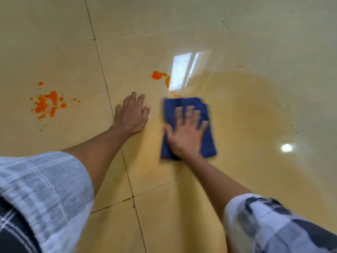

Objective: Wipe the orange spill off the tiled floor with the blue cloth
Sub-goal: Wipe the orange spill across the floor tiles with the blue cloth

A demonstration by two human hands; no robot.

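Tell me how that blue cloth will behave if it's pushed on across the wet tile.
The blue cloth looks soft and folded, so it probably bunches unless the right hand presses it flat. On the glossy tiled floor it likely slides easily. It may drag the orange film rather than lift it.

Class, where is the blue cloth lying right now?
In the head view the blue cloth lies flat on the tiled floor right of centre, under the right hand, just below the orange spill.
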